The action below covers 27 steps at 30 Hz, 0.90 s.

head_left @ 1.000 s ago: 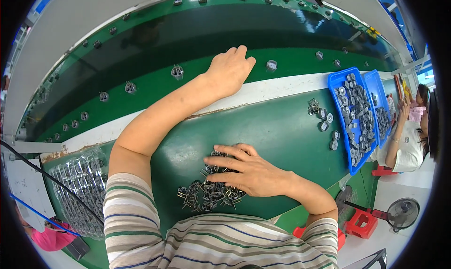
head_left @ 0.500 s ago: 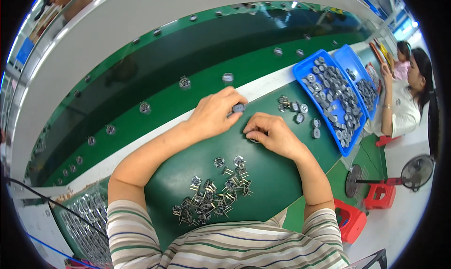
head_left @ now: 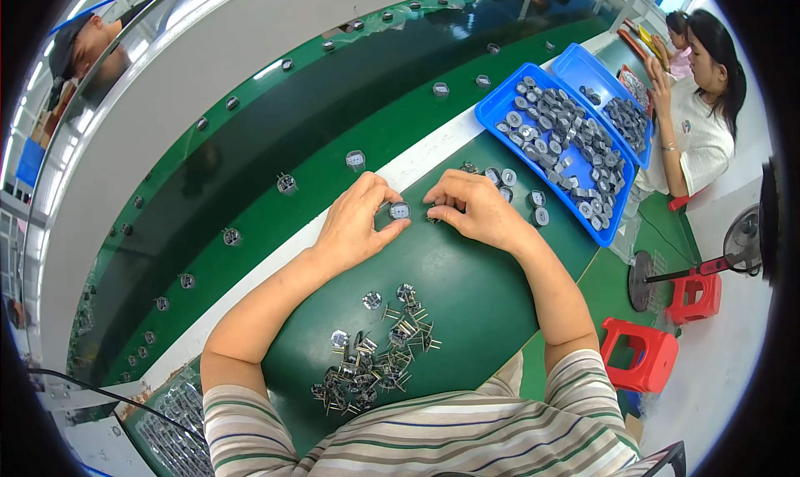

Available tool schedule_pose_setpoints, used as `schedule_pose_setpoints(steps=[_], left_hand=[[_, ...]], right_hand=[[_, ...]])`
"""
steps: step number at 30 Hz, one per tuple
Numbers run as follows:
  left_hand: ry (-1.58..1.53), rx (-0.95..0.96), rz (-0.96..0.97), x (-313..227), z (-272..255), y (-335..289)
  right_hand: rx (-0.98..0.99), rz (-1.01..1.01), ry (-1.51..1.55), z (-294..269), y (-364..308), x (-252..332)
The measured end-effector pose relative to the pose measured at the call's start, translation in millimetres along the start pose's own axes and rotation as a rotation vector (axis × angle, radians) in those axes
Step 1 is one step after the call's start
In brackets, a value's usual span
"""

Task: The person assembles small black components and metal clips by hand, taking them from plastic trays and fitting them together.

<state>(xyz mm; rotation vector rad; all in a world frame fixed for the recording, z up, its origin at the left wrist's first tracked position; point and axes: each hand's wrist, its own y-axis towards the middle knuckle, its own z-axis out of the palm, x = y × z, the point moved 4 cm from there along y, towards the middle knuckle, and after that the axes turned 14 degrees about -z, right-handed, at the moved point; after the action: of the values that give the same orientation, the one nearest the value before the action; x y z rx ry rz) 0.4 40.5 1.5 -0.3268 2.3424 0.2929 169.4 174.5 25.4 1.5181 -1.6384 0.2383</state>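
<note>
In my left hand [head_left: 348, 224], thumb and fingertips pinch a grey round plastic housing [head_left: 400, 211] with its open face toward me. My right hand [head_left: 482, 212] is closed just to its right, a small gap away. A small dark part with pins [head_left: 433, 214], which looks like a round circuit board, shows partly under its fingertips. Nearer to me, a heap of small round circuit boards with metal pins [head_left: 358, 372] lies on the green tabletop [head_left: 467, 310]. Several loose grey housings [head_left: 540, 216] rest beyond my right hand.
A blue tray [head_left: 606, 239] full of grey housings stands at the right, another blue tray [head_left: 640, 157] behind it. Along the far side runs a green conveyor belt [head_left: 321, 195] carrying spaced-out parts. Red stools [head_left: 658, 356], a fan [head_left: 742, 239] and a seated person [head_left: 704, 127] are at right.
My view has shifted. The housing in my left hand now shows more of its open face, and my right hand has lifted slightly with its part. Another person's head has appeared at upper left.
</note>
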Motion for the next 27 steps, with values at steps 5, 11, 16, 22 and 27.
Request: schedule_pose_setpoints(steps=[5,11,16,22,27], left_hand=[[-0.018,-0.022,0.041,-4,-1,-1],[0.005,0.015,0.046,-3,2,-3],[0.003,0.02,0.05,-2,1,-3],[0.016,0.022,0.038,-2,4,-1],[0.042,0.013,0.038,-4,4,-1]], right_hand=[[0.01,-0.005,-0.043,9,0,-2],[-0.051,0.14,0.115,12,3,1],[-0.096,0.08,0.123,34,8,1],[-0.103,-0.153,-0.132,35,11,8],[-0.029,-0.163,-0.232,37,11,15]])
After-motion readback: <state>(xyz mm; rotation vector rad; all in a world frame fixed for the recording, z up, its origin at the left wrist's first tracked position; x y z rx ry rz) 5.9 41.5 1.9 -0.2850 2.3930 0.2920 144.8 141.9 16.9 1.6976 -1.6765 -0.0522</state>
